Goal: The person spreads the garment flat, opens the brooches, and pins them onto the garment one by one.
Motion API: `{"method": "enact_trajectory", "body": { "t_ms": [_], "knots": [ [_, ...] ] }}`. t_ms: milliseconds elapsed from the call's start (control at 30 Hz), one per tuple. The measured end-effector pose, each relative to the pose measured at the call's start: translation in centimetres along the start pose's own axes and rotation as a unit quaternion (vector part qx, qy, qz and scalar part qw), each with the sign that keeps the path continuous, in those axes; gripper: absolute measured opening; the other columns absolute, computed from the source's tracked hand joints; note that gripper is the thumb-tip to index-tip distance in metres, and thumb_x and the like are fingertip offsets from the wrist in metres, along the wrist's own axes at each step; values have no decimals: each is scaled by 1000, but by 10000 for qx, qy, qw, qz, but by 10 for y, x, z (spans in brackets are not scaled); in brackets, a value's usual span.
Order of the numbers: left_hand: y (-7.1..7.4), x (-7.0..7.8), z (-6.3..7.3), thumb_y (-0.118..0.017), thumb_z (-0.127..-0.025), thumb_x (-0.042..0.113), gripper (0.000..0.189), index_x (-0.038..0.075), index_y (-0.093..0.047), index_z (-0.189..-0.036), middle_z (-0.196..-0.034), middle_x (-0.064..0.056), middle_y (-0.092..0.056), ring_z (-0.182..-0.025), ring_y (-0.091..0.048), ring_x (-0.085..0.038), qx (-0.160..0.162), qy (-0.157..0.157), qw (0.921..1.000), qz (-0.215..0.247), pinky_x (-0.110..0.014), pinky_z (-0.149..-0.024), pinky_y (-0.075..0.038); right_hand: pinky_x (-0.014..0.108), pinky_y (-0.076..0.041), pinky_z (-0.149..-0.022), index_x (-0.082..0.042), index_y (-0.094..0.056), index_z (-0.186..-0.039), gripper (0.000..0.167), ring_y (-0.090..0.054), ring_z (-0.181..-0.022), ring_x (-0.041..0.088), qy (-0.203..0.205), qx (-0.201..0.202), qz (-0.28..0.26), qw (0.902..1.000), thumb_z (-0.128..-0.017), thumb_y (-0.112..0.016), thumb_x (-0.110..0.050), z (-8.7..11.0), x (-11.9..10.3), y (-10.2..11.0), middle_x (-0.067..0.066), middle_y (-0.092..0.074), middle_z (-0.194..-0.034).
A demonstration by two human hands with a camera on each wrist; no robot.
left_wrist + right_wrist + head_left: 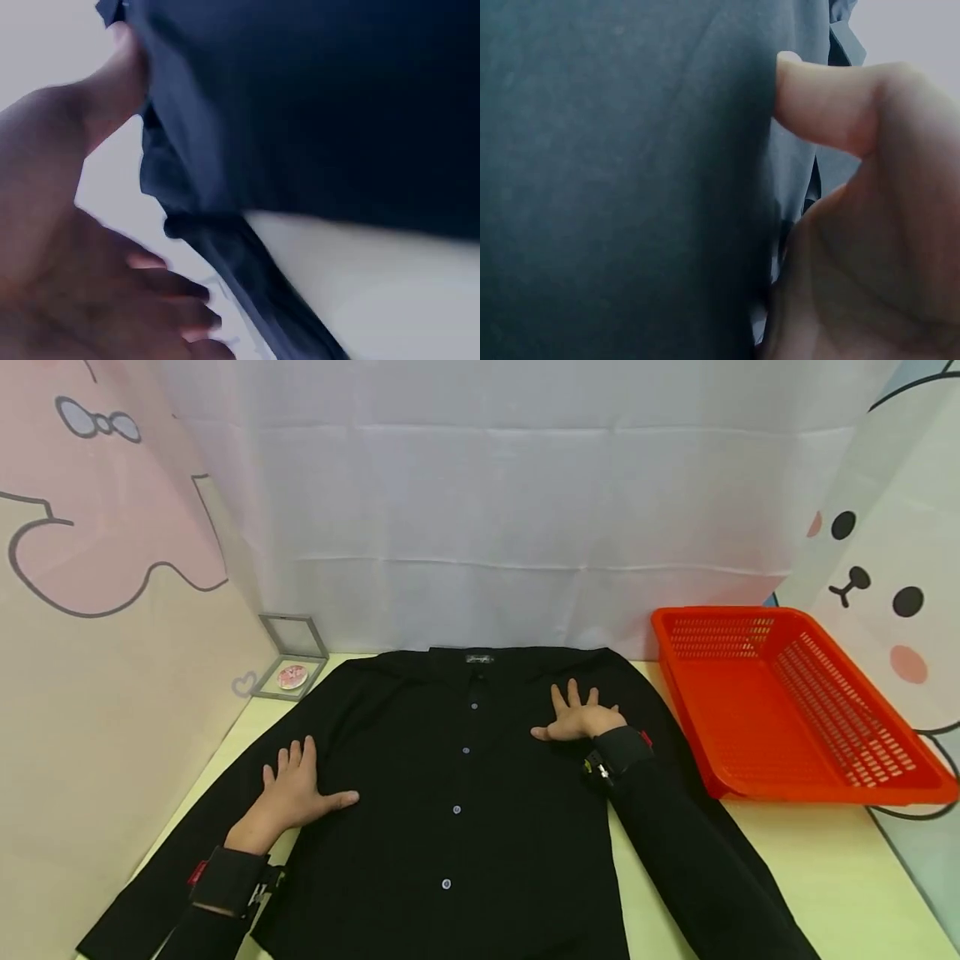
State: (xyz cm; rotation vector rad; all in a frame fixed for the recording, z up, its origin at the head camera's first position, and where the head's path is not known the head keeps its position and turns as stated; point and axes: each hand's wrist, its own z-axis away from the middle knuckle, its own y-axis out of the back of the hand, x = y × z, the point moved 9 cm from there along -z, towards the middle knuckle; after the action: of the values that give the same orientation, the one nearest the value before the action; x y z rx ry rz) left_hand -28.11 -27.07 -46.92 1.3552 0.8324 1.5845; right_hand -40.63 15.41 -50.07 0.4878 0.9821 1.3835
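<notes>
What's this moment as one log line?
left hand: spread over black shirt | right hand: spread over black shirt | orange basket: beside black shirt

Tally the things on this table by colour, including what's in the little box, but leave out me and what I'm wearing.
Black: 1, shirt
Red-orange: 1, basket
Grey: 1, small open box
Pink: 1, round piece in the box
Total: 4

Right of the right hand (581,720), an orange perforated basket (765,718) is seen on the table (825,868). Beyond the left hand (291,795), a small grey case (304,657) is seen open, a pink-and-white disc (292,677) held inside. Past both hands, a creased white cloth (480,502) is hung.
</notes>
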Motion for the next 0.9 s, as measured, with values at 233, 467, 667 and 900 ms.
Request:
{"method": "enact_trajectory", "body": {
  "t_ms": [233,467,667,900],
  "knots": [
    [24,37,-53,-65,-100,47,99,-6,-9,-163,-166,-35,-17,-149,-22,-58,641,-476,9964,274,-69,-120,-25,87,2,-109,-18,9,-166,101,20,-150,58,57,53,19,10000,-100,-47,-69,2,-6,8,19,24,-169],
    [0,72,-90,-67,-94,60,101,0,-23,-163,-165,-33,-22,-152,-18,-57,-238,-340,9913,-1248,-75,-118,-20,89,1,-106,-14,7,-166,103,20,-148,61,103,-1,-82,9999,-99,-50,-68,5,-1,0,22,24,-168],
    [-13,83,-111,-70,-93,58,106,1,-15,-164,-166,-34,-18,-151,-23,-55,-975,-139,9862,-1328,-69,-120,-26,89,-6,-106,-12,4,-167,101,14,-148,64,21,124,28,9999,-100,-52,-64,9,-4,-1,26,21,-168],
    [-13,74,-128,-75,-87,62,117,6,-11,-166,-167,-34,-9,-153,-18,-56,-1642,132,9758,-1437,-69,-119,-26,81,-18,-113,-4,-1,-166,101,1,-145,72,32,255,313,9992,-101,-57,-57,6,-19,5,35,11,-167]
  ]
}}
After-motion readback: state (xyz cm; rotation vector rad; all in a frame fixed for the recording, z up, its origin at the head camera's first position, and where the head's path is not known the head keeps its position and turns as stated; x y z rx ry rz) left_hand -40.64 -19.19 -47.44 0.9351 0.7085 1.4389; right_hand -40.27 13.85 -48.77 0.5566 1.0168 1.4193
